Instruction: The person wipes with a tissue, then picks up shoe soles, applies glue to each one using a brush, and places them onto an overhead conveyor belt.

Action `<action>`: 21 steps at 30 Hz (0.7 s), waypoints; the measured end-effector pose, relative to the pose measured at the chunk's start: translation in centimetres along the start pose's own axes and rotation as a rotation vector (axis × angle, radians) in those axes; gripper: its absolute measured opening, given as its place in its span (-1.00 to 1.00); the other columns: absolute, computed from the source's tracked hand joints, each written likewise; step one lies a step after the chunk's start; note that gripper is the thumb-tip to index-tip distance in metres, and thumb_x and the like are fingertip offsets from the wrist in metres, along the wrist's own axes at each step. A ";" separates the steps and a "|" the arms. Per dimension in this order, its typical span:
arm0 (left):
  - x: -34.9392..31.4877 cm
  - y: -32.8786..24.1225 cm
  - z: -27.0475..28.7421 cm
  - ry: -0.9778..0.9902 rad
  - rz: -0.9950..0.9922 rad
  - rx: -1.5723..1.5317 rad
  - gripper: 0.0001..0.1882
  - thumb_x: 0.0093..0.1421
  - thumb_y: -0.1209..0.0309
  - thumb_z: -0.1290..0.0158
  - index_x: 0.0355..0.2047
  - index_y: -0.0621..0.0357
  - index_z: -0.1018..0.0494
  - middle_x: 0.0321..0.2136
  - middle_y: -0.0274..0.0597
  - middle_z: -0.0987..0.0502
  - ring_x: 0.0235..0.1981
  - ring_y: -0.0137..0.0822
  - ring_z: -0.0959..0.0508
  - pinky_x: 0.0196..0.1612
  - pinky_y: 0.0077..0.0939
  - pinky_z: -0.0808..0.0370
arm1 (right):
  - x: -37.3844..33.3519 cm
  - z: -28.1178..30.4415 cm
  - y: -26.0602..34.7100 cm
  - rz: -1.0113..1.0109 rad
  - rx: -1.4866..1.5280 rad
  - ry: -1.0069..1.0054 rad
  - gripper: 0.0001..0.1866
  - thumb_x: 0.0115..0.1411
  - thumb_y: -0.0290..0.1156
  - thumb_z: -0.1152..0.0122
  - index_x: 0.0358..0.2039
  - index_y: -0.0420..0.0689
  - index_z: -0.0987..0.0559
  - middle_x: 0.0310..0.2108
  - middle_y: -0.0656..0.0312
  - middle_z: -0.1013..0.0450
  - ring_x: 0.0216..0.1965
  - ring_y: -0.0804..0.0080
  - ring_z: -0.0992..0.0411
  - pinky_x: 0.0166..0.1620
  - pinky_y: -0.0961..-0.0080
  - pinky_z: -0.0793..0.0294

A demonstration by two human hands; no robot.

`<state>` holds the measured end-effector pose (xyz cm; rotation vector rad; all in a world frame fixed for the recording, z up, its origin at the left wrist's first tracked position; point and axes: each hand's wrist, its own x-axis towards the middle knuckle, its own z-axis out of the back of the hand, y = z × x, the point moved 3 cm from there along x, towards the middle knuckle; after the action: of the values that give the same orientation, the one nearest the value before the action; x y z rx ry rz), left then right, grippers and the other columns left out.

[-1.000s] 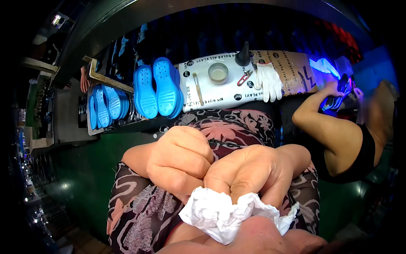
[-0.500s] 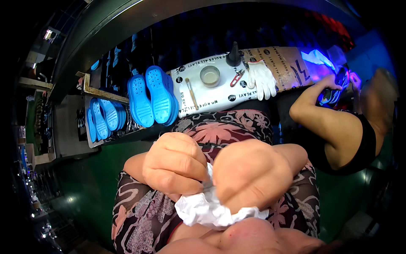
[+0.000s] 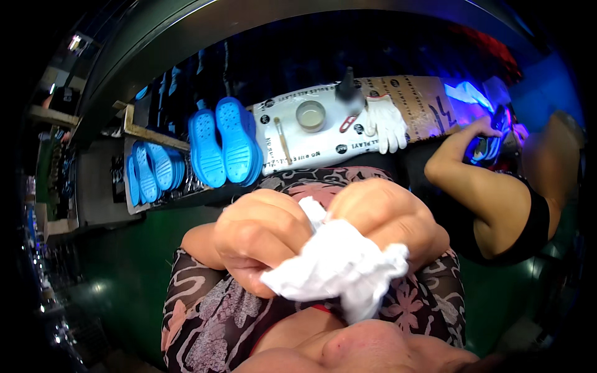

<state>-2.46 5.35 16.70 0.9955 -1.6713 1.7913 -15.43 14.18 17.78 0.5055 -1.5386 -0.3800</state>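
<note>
A crumpled white cloth (image 3: 339, 264) bunches between my two hands in front of my chest, above the lap of my flowered clothing. My left hand (image 3: 258, 230) is closed on its left side, fingers curled. On the other side my right hand (image 3: 388, 214) pinches the cloth, and a small white end sticks up between the two hands. Whether it is a fabric piece or a soft wipe is hard to tell. The fingertips are partly hidden behind the folds.
Ahead lies a white-covered worktop (image 3: 273, 165) with a brush (image 3: 282, 140), a cup of pale liquid (image 3: 310, 117), a red-handled cutter (image 3: 348, 124), a dark cone-shaped bottle (image 3: 348, 90) and a white glove (image 3: 387, 124). Blue shoe soles (image 3: 224, 146) stand left. A co-worker's arm (image 3: 482, 183) is at right.
My right hand has moved up and away, and more of the white cloth shows, raised and spread in front of the hands. My left hand stays nearly in place, still closed.
</note>
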 end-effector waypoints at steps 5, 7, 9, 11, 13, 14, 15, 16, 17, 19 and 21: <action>0.8 -0.4 -1.4 0.014 -0.298 -0.094 -0.87 0.13 0.48 -0.01 -0.39 0.32 -0.47 -0.44 0.06 -0.51 -0.54 -0.15 -0.53 -0.53 -0.43 -0.45 | -1.3 -0.5 -1.5 0.139 0.121 -0.153 -0.92 0.03 -0.53 -0.14 -0.50 -0.27 -0.55 -0.43 0.07 -0.47 -0.48 0.30 -0.42 -0.34 0.41 -0.42; 0.0 0.1 -1.7 0.040 -0.369 -0.039 -0.86 0.13 0.48 0.00 -0.40 0.34 -0.47 -0.42 0.09 -0.51 -0.53 -0.13 -0.53 -0.52 -0.43 -0.45 | -1.5 -0.4 -1.8 0.208 0.119 -0.208 -0.90 0.04 -0.51 -0.12 -0.54 -0.25 -0.55 -0.43 0.06 -0.48 -0.48 0.30 -0.43 -0.30 0.38 -0.43; 0.4 0.4 -1.9 -0.004 -0.359 -0.036 -0.85 0.12 0.48 0.00 -0.42 0.36 -0.47 -0.41 0.11 -0.51 -0.51 -0.13 -0.54 -0.50 -0.44 -0.46 | -1.6 0.1 -1.4 0.235 0.075 -0.241 -0.89 0.05 -0.49 -0.11 -0.53 -0.25 -0.55 -0.41 0.04 -0.49 -0.46 0.30 -0.44 -0.28 0.37 -0.44; 0.4 0.1 -2.0 -0.049 -0.366 0.043 -0.85 0.12 0.48 -0.01 -0.42 0.37 -0.48 -0.41 0.10 -0.52 -0.50 -0.12 -0.55 -0.49 -0.44 -0.47 | -1.6 0.4 -1.4 0.219 0.056 -0.217 -0.89 0.05 -0.50 -0.11 -0.52 -0.25 -0.55 -0.41 0.05 -0.48 -0.47 0.30 -0.44 -0.29 0.38 -0.44; 0.6 -0.3 -1.9 -0.073 -0.374 0.122 -0.85 0.12 0.48 -0.01 -0.41 0.36 -0.48 -0.41 0.10 -0.52 -0.49 -0.12 -0.55 -0.49 -0.45 -0.48 | -1.4 0.6 -1.0 0.196 0.040 -0.192 -0.90 0.04 -0.51 -0.10 -0.50 -0.26 -0.54 -0.42 0.05 -0.48 -0.47 0.30 -0.44 -0.30 0.39 -0.44; 0.6 -0.3 -1.7 -0.016 -0.384 0.164 -0.86 0.11 0.49 -0.01 -0.41 0.36 -0.48 -0.40 0.10 -0.52 -0.49 -0.12 -0.56 -0.49 -0.45 -0.48 | -1.5 0.7 -0.8 0.187 0.040 -0.186 -0.90 0.04 -0.51 -0.10 -0.50 -0.26 -0.54 -0.42 0.05 -0.48 -0.47 0.30 -0.44 -0.31 0.39 -0.44; 0.7 -0.3 -1.7 0.016 -0.389 0.195 -0.86 0.11 0.49 -0.01 -0.41 0.36 -0.48 -0.40 0.10 -0.52 -0.48 -0.11 -0.56 -0.49 -0.45 -0.47 | -1.5 0.7 -0.9 0.182 0.044 -0.171 -0.91 0.04 -0.51 -0.10 -0.49 -0.26 -0.54 -0.42 0.05 -0.48 -0.47 0.30 -0.44 -0.32 0.39 -0.44; 0.7 -0.3 -1.7 0.047 -0.394 0.225 -0.86 0.11 0.50 -0.01 -0.41 0.36 -0.48 -0.40 0.09 -0.52 -0.48 -0.11 -0.56 -0.49 -0.45 -0.47 | -1.5 0.7 -0.8 0.176 0.047 -0.154 -0.91 0.04 -0.52 -0.10 -0.48 -0.27 -0.53 -0.42 0.05 -0.47 -0.48 0.30 -0.44 -0.33 0.40 -0.44; 0.9 -0.2 -2.0 0.021 -0.426 0.234 -0.86 0.10 0.50 -0.01 -0.40 0.35 -0.48 -0.39 0.09 -0.52 -0.48 -0.11 -0.56 -0.49 -0.45 -0.47 | -1.7 0.9 -0.7 0.163 0.042 -0.145 -0.91 0.04 -0.52 -0.09 -0.48 -0.27 -0.53 -0.42 0.05 -0.47 -0.48 0.30 -0.44 -0.33 0.40 -0.44; 1.5 -0.2 -2.2 0.036 -0.405 0.177 -0.87 0.10 0.51 -0.02 -0.41 0.36 -0.48 -0.40 0.08 -0.52 -0.47 -0.09 -0.56 -0.47 -0.42 -0.47 | -1.7 1.0 -0.3 0.147 0.027 -0.127 -0.91 0.03 -0.53 -0.09 -0.46 -0.27 -0.52 -0.43 0.05 -0.47 -0.48 0.30 -0.44 -0.35 0.41 -0.44; 2.1 -0.2 -2.7 0.068 -0.317 0.040 -0.88 0.10 0.53 -0.02 -0.41 0.36 -0.49 -0.41 0.08 -0.52 -0.46 -0.07 -0.55 -0.45 -0.39 -0.48 | -2.0 1.1 0.2 0.130 -0.010 -0.120 -0.90 0.03 -0.53 -0.09 -0.45 -0.28 -0.52 -0.43 0.05 -0.46 -0.49 0.30 -0.43 -0.36 0.41 -0.44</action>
<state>-4.07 7.80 18.50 1.1324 -1.3545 1.6340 -16.57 15.35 16.19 0.3778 -1.6754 -0.3220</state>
